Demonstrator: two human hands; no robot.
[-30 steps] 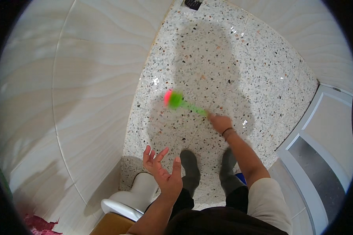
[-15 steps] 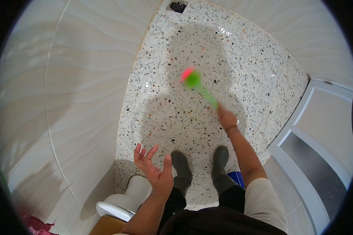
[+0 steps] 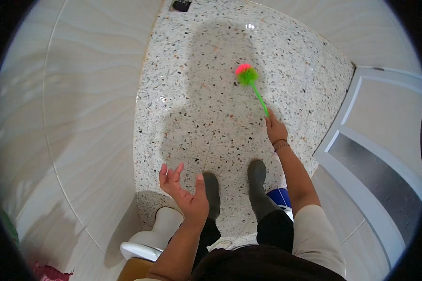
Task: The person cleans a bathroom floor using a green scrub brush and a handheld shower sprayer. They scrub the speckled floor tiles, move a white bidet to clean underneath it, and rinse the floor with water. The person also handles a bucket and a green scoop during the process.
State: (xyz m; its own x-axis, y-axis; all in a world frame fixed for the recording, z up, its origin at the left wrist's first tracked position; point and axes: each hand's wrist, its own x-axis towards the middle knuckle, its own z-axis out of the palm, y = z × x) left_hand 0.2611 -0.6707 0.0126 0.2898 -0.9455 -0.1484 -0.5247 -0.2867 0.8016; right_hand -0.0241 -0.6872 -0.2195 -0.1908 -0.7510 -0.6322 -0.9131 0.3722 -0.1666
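The right hand (image 3: pixel 277 131) has its fingers closed round the handle end of a pink-and-green round-headed toilet brush (image 3: pixel 248 77), a grip that probably extends reach; the head lies over the terrazzo floor (image 3: pixel 305 84) ahead of the grey boots (image 3: pixel 256 174), though from where I stand contact is uncertain. The left hand (image 3: pixel 187 196), fingers loosely spread and empty, hangs near the white toilet (image 3: pixel 160 229), perhaps for balance.

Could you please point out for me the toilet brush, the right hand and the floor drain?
Toilet brush (image 3: pixel 249 77): head view, on the green bristles of its round head.
Right hand (image 3: pixel 277 131): head view, on the back of the hand.
Floor drain (image 3: pixel 180 5): head view, on its dark middle.
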